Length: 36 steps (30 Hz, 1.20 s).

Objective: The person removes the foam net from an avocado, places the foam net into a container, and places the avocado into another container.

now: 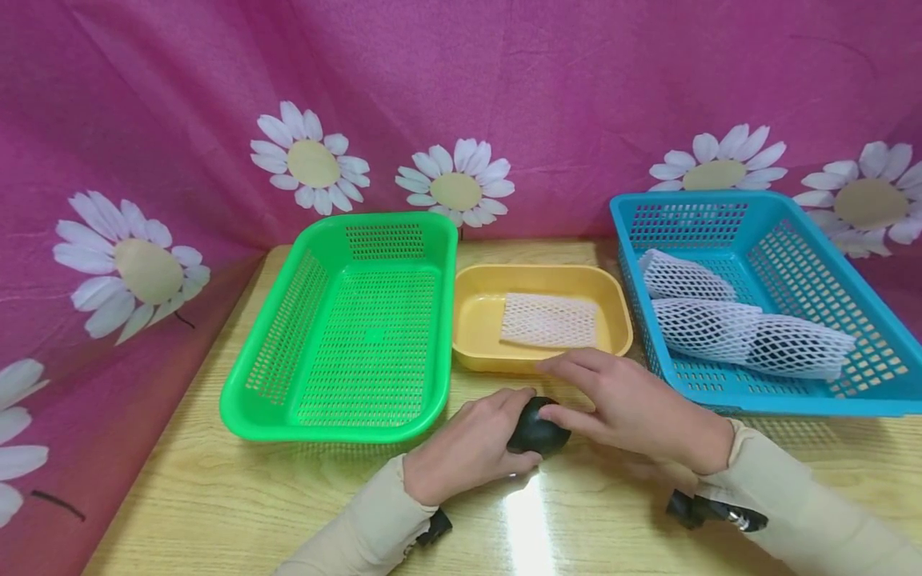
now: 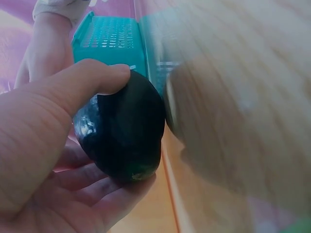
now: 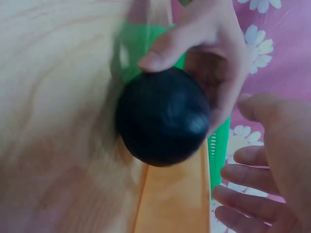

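A glossy, near-black avocado [image 1: 539, 428] is in front of the yellow tray, low over the table. My left hand [image 1: 475, 444] grips it from the left, the thumb and fingers curled round it; in the left wrist view its thumb lies along the dark skin and the small stem end of the avocado [image 2: 124, 131] shows. My right hand [image 1: 634, 408] is just to the right with fingers loosely spread. The right wrist view shows a gap between those right-hand fingers [image 3: 252, 174] and the avocado [image 3: 163, 116]. A white foam net sleeve [image 1: 549, 320] lies in the yellow tray [image 1: 475, 352].
At the left stands a green mesh basket [image 1: 338, 434]. The blue basket [image 1: 850, 264] on the right holds white foam net sleeves [image 1: 720, 328], with dark contents showing through the mesh. A pink cloth with daisies [image 1: 562, 96] hangs behind the wooden table [image 1: 180, 480].
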Motion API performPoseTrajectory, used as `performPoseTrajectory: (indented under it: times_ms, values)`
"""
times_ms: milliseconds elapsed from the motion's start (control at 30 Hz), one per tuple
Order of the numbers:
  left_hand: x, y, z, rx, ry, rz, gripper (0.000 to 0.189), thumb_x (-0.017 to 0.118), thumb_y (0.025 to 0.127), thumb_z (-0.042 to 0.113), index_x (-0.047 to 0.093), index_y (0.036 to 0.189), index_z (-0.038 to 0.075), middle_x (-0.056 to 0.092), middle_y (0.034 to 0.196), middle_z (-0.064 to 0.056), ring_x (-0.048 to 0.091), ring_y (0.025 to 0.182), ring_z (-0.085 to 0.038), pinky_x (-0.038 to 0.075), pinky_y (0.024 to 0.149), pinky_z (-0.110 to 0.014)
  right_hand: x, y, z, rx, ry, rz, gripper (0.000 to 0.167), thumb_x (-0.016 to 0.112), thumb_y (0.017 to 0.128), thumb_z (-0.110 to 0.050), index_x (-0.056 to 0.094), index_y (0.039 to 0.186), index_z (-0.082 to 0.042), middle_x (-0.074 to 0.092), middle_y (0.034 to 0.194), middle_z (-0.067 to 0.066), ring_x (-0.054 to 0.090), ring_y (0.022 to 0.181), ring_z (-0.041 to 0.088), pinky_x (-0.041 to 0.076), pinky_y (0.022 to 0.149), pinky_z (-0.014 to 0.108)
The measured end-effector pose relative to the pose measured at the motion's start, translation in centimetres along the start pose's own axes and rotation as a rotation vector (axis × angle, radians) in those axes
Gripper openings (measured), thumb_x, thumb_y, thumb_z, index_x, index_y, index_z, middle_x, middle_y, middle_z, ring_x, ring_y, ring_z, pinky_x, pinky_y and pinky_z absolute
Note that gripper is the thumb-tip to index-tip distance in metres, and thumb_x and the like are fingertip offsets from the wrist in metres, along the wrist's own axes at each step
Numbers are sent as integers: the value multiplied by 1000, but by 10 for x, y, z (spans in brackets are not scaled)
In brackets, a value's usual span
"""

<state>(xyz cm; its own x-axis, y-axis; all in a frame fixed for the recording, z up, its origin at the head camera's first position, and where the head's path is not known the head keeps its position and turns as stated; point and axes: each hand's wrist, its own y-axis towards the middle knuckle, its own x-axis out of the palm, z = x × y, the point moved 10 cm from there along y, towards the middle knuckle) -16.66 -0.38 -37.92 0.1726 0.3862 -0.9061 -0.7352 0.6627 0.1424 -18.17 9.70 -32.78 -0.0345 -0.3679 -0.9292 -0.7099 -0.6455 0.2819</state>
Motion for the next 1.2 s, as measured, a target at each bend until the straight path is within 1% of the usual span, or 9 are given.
performPoseTrajectory:
  times_ms: [133,300,533,700,833,933,1100,1200]
  values:
    - [0,0,-2,-9,14,-6,59,81,86,30,57,134,4,71,112,-4,68,91,-10,59,80,-23,5,-3,-1,27,1,-1,57,71,93,-53,65,135,-15,71,124,-1,70,114,15,61,95,39]
    - [-3,-1,-2,-8,39,0,59,82,86,30,57,133,4,71,112,-3,68,92,-11,59,81,-24,8,-3,-3,8,13,20,61,72,91,-54,64,137,-13,69,129,0,68,119,17,59,97,40]
    - [-10,-4,1,4,59,23,55,81,87,30,58,130,5,70,114,-3,68,96,-11,60,84,-26,7,-3,-5,1,26,26,64,74,90,-54,61,138,-14,66,135,0,65,126,18,57,103,41]
    - [-17,-5,6,29,62,46,55,82,86,29,58,130,5,70,114,-2,68,96,-9,59,84,-24,2,-3,-5,0,27,37,65,75,90,-51,59,141,-14,63,140,2,62,129,20,56,105,43]
    - [-23,-5,10,43,68,60,58,81,86,29,56,133,6,70,118,-2,68,99,-9,59,87,-24,-3,0,-4,-9,31,57,65,77,89,-46,57,143,-15,61,143,1,62,131,20,55,106,42]
    - [-28,-6,15,56,61,62,61,81,87,29,54,136,7,69,121,-3,68,101,-9,59,89,-24,-8,1,-5,-21,34,84,65,77,90,-46,56,144,-16,61,142,2,63,130,21,56,104,43]
    - [-38,-5,21,77,54,87,60,80,88,31,53,137,8,68,122,-2,68,102,-9,59,91,-24,-17,3,-5,-35,60,127,63,69,94,-53,56,145,-17,63,141,4,64,127,24,57,101,48]
    - [-45,-5,24,93,67,112,61,80,89,31,52,138,8,68,123,-3,68,103,-10,60,90,-24,-22,5,-5,-38,79,139,63,67,96,-53,56,146,-17,63,141,4,63,128,25,56,102,50]
